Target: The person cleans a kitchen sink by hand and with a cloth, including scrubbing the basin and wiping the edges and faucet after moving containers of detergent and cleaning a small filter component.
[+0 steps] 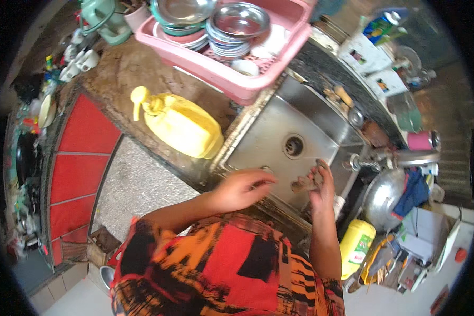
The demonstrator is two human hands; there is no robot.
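Note:
My left hand hangs over the near left edge of the stainless steel sink, fingers curled toward the right. A small shiny spot shows behind its fingertips; whether the hand holds anything is unclear. Over the sink's near right part is my right hand, turned partly palm up with bent fingers. Something brownish and blurred lies at its thumb side, and I cannot tell whether it is the thumb or a held thing. The round drain shows in the basin beyond both hands.
Left of the sink, a yellow plastic jug lies on the brown counter. Behind it stands a pink plastic basket with stacked plates and steel bowls. A metal tap juts in from the right, above a yellow bottle.

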